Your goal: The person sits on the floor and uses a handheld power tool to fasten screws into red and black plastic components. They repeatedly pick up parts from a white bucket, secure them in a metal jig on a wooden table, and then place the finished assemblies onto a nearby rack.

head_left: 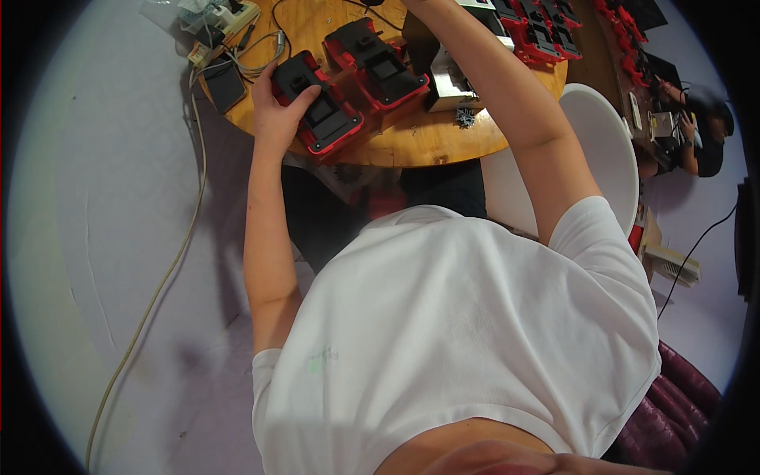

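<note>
With left grip (279,113) closed, thumb (305,98) on top, at the wooden bench (443,146) toward twelve o'clock, holding a red-and-black device (323,115) at eleven. Just beside that, at twelve, see a similar unit (385,68); cannot tell state of right grip (415,3), cut off at twelve. See small grey pieces (465,118) at one.

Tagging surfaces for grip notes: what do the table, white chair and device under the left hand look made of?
Table: wood, probably varnished; yellow-brown grain, glossy sheen.
Chair: likely moulded plastic; smooth, curved white shell.
Device: probably plastic, mostly matte black, red edging; dull top, moulded-looking edges.
</note>
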A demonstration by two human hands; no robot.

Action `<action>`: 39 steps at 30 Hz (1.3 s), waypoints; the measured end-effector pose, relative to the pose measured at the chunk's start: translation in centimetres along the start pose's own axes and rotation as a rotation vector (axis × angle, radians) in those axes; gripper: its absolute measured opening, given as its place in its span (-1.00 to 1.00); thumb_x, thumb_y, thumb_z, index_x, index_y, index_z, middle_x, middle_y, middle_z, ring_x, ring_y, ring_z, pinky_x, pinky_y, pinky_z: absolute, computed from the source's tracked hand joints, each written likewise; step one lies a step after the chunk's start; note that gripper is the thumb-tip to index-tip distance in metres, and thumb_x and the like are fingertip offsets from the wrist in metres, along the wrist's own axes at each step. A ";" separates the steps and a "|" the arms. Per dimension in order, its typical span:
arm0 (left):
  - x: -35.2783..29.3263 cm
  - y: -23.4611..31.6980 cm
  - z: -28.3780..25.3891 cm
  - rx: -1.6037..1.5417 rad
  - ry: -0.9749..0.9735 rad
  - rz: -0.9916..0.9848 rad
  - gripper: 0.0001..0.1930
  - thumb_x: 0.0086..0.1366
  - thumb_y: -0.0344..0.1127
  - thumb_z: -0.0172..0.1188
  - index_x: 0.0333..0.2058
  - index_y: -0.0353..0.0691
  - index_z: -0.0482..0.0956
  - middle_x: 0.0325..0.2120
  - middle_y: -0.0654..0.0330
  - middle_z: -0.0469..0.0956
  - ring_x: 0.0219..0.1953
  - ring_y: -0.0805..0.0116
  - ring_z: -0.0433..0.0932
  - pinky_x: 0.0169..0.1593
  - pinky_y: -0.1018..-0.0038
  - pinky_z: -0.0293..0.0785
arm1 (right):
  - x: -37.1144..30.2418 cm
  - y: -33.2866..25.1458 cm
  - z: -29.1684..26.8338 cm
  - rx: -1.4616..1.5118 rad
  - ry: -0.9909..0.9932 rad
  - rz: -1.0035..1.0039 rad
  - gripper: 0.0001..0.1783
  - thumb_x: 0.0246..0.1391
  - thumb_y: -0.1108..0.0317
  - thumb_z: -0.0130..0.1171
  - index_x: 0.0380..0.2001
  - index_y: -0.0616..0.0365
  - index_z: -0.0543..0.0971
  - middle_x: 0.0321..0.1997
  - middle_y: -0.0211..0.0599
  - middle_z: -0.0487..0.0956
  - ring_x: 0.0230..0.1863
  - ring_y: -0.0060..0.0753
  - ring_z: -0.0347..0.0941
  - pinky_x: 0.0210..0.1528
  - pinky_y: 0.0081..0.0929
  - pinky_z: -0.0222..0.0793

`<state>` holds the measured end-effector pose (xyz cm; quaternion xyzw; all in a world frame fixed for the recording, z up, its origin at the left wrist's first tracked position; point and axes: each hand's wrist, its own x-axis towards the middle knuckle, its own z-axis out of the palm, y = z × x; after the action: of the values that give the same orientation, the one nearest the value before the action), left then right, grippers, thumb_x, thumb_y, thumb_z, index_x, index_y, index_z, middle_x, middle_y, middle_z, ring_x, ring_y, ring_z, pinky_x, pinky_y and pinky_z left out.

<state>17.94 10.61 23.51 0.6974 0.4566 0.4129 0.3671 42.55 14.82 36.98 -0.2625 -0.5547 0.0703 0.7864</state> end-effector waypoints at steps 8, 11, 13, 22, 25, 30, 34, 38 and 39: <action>0.5 -0.6 0.2 0.106 -0.005 0.048 -0.11 0.00 -0.06 0.50 0.23 -0.35 0.28 0.11 -0.02 0.34 0.13 0.18 0.43 0.14 0.37 0.42 | -0.3 0.3 -0.3 -0.027 -0.036 0.071 -0.73 0.13 0.39 0.30 -0.29 0.13 0.37 -0.41 -0.48 0.45 -0.48 -0.65 0.32 -0.45 -0.59 0.28; 0.7 -1.4 0.2 0.083 -0.005 0.040 -0.11 0.00 -0.07 0.49 0.23 -0.35 0.28 0.10 -0.03 0.36 0.12 0.18 0.44 0.13 0.37 0.43 | -0.4 0.6 0.3 -0.047 -0.038 0.025 -0.72 0.13 0.37 0.31 -0.27 0.14 0.38 -0.40 -0.45 0.46 -0.47 -0.62 0.33 -0.44 -0.57 0.29; 0.7 -1.4 0.2 0.111 -0.003 0.060 -0.11 0.00 -0.08 0.49 0.23 -0.36 0.27 0.10 -0.03 0.36 0.11 0.19 0.45 0.12 0.37 0.44 | -0.6 1.0 0.6 -0.081 -0.034 -0.010 -0.71 0.12 0.35 0.31 -0.25 0.15 0.38 -0.39 -0.44 0.46 -0.47 -0.60 0.34 -0.43 -0.55 0.31; 0.4 -0.9 0.1 0.038 -0.024 0.014 -0.09 -0.02 -0.05 0.50 0.21 -0.40 0.27 0.10 -0.08 0.34 0.13 0.11 0.41 0.17 0.31 0.37 | -0.8 0.8 0.5 -0.236 -0.052 0.048 -0.65 0.08 0.33 0.34 -0.23 0.17 0.37 -0.43 -0.38 0.47 -0.45 -0.56 0.37 -0.42 -0.54 0.34; 0.5 -0.5 0.1 0.043 -0.024 0.005 -0.11 -0.01 -0.08 0.50 0.22 -0.38 0.28 0.08 -0.05 0.37 0.11 0.16 0.43 0.14 0.32 0.40 | -0.9 1.0 0.3 -0.217 -0.086 0.072 -0.66 0.11 0.33 0.33 -0.22 0.17 0.36 -0.41 -0.39 0.48 -0.45 -0.57 0.38 -0.43 -0.53 0.34; 0.4 0.4 0.0 0.114 0.022 0.083 -0.16 0.01 -0.04 0.49 0.20 -0.31 0.34 0.11 -0.09 0.35 0.17 0.07 0.38 0.20 0.28 0.34 | -1.0 -1.9 -2.0 0.021 -0.017 0.126 -0.71 0.17 0.32 0.27 -0.23 0.14 0.36 -0.46 -0.38 0.50 -0.54 -0.58 0.42 -0.51 -0.53 0.37; 1.1 1.5 -0.2 0.505 -0.024 0.370 -0.33 0.13 0.11 0.34 0.14 -0.14 0.46 0.28 -0.07 0.23 0.34 -0.10 0.15 0.30 -0.01 0.10 | -0.5 -9.1 -7.6 -0.077 -0.006 0.200 -0.73 0.17 0.27 0.27 -0.26 0.15 0.39 -0.53 -0.39 0.48 -0.61 -0.56 0.44 -0.56 -0.56 0.40; 0.9 4.1 1.5 0.680 -0.144 0.485 -0.44 0.30 0.16 0.10 0.12 -0.09 0.50 0.26 0.18 0.34 0.38 0.01 0.11 0.32 -0.21 -0.10 | -2.6 -11.3 -10.1 -0.261 -0.055 0.310 -0.76 0.12 0.39 0.28 -0.26 0.15 0.40 -0.50 -0.41 0.47 -0.59 -0.62 0.41 -0.56 -0.56 0.35; 0.9 4.5 2.5 0.749 -0.193 0.501 -0.44 0.31 0.16 0.09 0.12 -0.09 0.50 0.24 0.18 0.37 0.38 0.03 0.11 0.33 -0.21 -0.11 | -3.3 -11.0 -11.7 -0.327 -0.103 0.234 -0.73 0.10 0.44 0.28 -0.24 0.15 0.38 -0.47 -0.41 0.47 -0.56 -0.61 0.42 -0.53 -0.56 0.36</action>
<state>21.91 9.69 26.78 0.9061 0.3555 0.2285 0.0196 49.96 0.15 36.73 -0.4453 -0.5638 0.0836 0.6906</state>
